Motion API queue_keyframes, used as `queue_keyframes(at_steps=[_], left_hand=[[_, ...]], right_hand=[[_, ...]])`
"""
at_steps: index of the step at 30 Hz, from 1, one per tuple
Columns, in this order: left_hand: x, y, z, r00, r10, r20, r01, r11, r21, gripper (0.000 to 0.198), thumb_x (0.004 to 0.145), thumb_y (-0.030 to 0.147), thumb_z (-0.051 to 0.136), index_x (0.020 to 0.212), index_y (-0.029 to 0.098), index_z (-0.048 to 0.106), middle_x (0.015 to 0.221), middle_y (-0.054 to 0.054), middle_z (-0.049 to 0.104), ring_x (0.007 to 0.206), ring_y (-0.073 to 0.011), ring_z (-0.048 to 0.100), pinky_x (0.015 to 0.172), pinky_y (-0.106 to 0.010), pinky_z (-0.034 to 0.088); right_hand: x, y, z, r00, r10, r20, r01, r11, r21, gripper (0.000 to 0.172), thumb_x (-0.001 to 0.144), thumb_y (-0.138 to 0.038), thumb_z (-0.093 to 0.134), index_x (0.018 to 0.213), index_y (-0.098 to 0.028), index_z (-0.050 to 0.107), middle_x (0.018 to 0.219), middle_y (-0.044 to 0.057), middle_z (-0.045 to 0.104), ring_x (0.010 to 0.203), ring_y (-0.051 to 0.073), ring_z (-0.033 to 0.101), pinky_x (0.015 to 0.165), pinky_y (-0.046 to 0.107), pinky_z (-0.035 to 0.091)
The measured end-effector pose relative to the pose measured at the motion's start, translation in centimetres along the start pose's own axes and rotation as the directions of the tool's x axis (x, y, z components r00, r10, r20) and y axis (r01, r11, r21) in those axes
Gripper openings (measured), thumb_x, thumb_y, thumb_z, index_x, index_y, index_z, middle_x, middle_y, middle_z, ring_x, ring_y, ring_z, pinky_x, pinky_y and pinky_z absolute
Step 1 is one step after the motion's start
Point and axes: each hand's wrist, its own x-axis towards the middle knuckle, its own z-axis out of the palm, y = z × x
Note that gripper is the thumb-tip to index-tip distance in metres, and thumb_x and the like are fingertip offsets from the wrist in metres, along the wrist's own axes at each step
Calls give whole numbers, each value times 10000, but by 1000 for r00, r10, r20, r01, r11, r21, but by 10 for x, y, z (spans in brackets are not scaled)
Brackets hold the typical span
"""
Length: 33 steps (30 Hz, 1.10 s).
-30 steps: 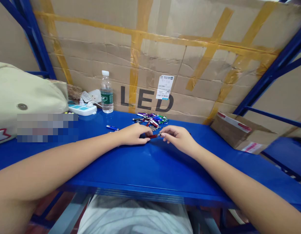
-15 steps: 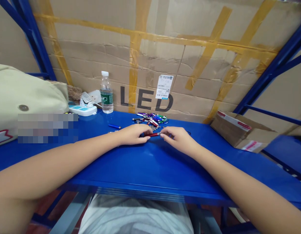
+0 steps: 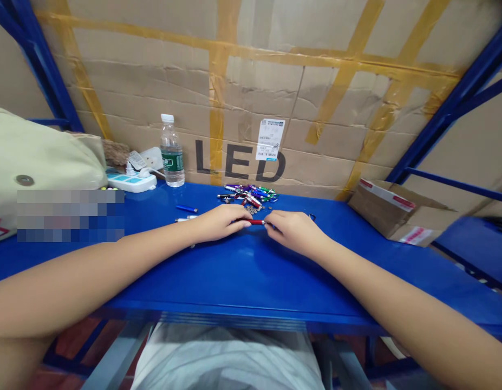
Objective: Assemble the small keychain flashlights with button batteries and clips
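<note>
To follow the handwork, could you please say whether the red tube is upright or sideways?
Sideways: the red tube spans from the left hand to the right hand.

The tube (image 3: 256, 222) is red, the table (image 3: 251, 281) blue, the bottle label (image 3: 173, 161) green, the cardboard (image 3: 145, 81) brown with yellow tape (image 3: 216, 108).

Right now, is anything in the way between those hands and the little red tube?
Nothing visible. The left hand grips the red tube, and the right hand has its fingertips at the other end. The small round pieces and colourful pile lie beyond it, not between.
</note>
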Motion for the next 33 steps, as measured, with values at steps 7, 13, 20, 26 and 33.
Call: queue_keyframes(at_steps=[7, 13, 20, 26, 33], left_hand=[[3, 2, -7, 999, -36, 11, 36, 999, -16, 215, 925, 248, 486, 1041, 165, 646, 970, -66, 687, 903, -171, 630, 819, -269, 465], [2, 3, -10, 999, -41, -5, 40, 998, -44, 188, 913, 235, 511, 1022, 163, 648, 940, -57, 690, 887, -165, 630, 825, -273, 468], [-2, 5, -9, 975, 178, -130, -167, 982, 89, 198, 928, 258, 487, 1022, 160, 631, 935, -80, 678, 888, -168, 622, 801, -273, 485], [-1, 4, -16, 931, 316, -183, -253, 919, 303, 247, 956, 268, 425, 939, 201, 662, 901, -67, 701, 858, -158, 622, 794, -292, 470], [1, 0, -17, 937, 263, -231, -228, 959, 168, 185, 925, 290, 506, 950, 177, 649, 893, -74, 683, 859, -151, 623, 786, -266, 484]], right_hand=[[0, -1, -2, 997, -44, 60, 49, 995, -90, 225, 939, -235, 406, 868, -157, 605, 858, 69, 677, 733, 160, 617, 608, 253, 371], [-2, 6, 2, 998, -54, 24, 52, 996, 67, 236, 962, -279, 394, 881, -178, 591, 880, 70, 675, 766, 159, 616, 667, 257, 413], [-5, -3, -2, 997, 57, 56, -79, 811, 580, 248, 939, -293, 425, 776, -170, 567, 681, 20, 622, 591, 112, 574, 624, 247, 435], [0, -8, 5, 915, 79, 395, -397, 11, 918, 305, 832, -467, 569, 806, -165, 533, 629, -23, 560, 435, 63, 447, 385, 189, 270], [3, -7, 5, 949, 144, 282, -313, 290, 904, 316, 912, -479, 426, 846, -179, 504, 645, -26, 550, 456, 77, 465, 445, 208, 326]])
